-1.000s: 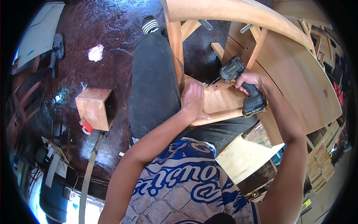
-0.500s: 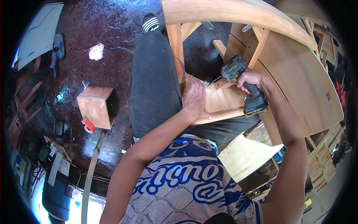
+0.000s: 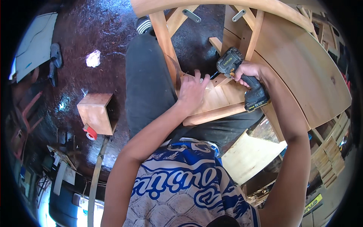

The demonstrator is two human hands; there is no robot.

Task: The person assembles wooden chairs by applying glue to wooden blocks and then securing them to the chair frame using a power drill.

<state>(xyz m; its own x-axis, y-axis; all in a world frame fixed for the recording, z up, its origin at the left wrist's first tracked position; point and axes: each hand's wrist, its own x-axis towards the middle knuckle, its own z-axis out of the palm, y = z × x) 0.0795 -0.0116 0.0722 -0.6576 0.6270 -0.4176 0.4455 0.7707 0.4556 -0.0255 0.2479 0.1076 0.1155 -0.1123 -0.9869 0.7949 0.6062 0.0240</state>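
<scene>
A cordless drill (image 3: 242,77), dark grey and black, is gripped by my right hand (image 3: 247,73), its fingers wrapped round the handle. The bit points left, toward the fingertips of my left hand (image 3: 191,90). That hand rests over the inner corner of the wooden frame (image 3: 215,117), which lies across my lap. Thumb and fingers come together there beside a small shiny piece, too small to name. Just right of these fingertips is a wooden crosspiece (image 3: 222,80). The bit's tip is partly hidden.
A curved wooden rail (image 3: 223,4) spans the far side, with two metal brackets (image 3: 192,16) below it. Broad wooden panels (image 3: 302,72) stand at the right. On the dark floor at left are a small wooden box (image 3: 92,113), red tape roll (image 3: 90,132) and shoes (image 3: 56,56).
The wooden frame has shifted left and toward me. My left thumb has left the front rail and moved up to the other fingers. The drill has moved slightly left and away from me.
</scene>
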